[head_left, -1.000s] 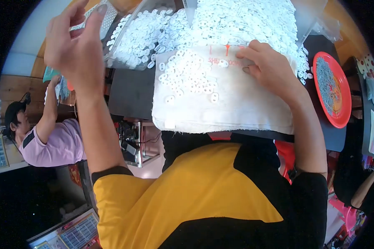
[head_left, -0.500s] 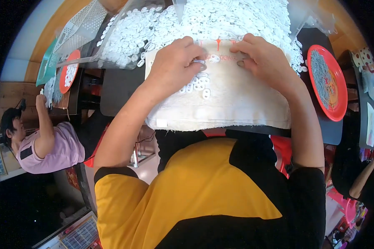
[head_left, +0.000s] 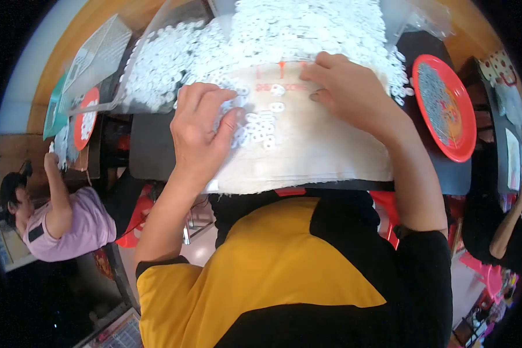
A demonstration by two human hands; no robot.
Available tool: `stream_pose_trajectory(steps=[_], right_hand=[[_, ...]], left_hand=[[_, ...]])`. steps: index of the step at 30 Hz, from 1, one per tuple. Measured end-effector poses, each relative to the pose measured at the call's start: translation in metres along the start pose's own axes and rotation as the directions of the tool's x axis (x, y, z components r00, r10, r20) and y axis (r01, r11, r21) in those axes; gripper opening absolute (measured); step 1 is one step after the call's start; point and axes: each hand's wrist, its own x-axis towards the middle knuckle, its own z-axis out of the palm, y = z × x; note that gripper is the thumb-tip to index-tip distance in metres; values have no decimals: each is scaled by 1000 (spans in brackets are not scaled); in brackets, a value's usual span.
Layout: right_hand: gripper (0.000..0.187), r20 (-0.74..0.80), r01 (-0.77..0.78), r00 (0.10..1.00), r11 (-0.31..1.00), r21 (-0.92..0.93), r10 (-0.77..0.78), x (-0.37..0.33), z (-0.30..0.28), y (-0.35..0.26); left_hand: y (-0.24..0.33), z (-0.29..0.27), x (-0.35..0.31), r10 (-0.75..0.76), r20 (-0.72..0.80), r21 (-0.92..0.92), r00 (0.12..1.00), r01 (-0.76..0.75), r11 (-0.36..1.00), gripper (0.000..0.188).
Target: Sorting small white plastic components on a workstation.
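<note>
On the pale cloth lies a cluster of small white oval plastic pieces with holes in them. Two more single pieces sit above the cluster, near red printing on the cloth. My left hand curves over the cloth's left side beside the cluster, thumb and fingers apart; pieces show between them. At the cloth's upper right, my right hand rests with bent fingers, its thumb apart from the index finger and nothing visible between them. A large heap of the same white pieces spreads beyond the cloth.
A clear plastic bin holds more pieces at the upper left. On the dark table, a red plate with grey pieces stands right. A white perforated basket is far left. One person sits left; another person's arm shows right.
My left hand has moved left and toward me, its fingers opening out. My right hand has shifted slightly on the cloth. Another single piece now lies above the cluster.
</note>
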Motion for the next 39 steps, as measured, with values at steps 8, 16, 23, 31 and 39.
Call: stream_pose_trajectory(steps=[8,16,23,31,39], right_hand=[[30,44,-26,999,1000,-15,27,-1,-6,-6],[28,34,-34,999,998,50,33,2,-5,-4],[25,21,-49,999,997,56,47,0,-6,-7],[24,27,-18,999,999,31,17,-1,-6,-9],[25,54,-29,998,999,-21,31,-3,-9,-15]], left_hand=[[-27,-17,-57,-317,-107,44,942,323,945,23],[-22,-15,-64,-408,-139,-73,903,401,913,22],[-18,-15,-67,-448,-129,-147,885,430,891,22],[-12,-15,-70,-380,-139,70,914,392,917,23],[-5,-23,-71,-568,-58,24,821,570,821,27]])
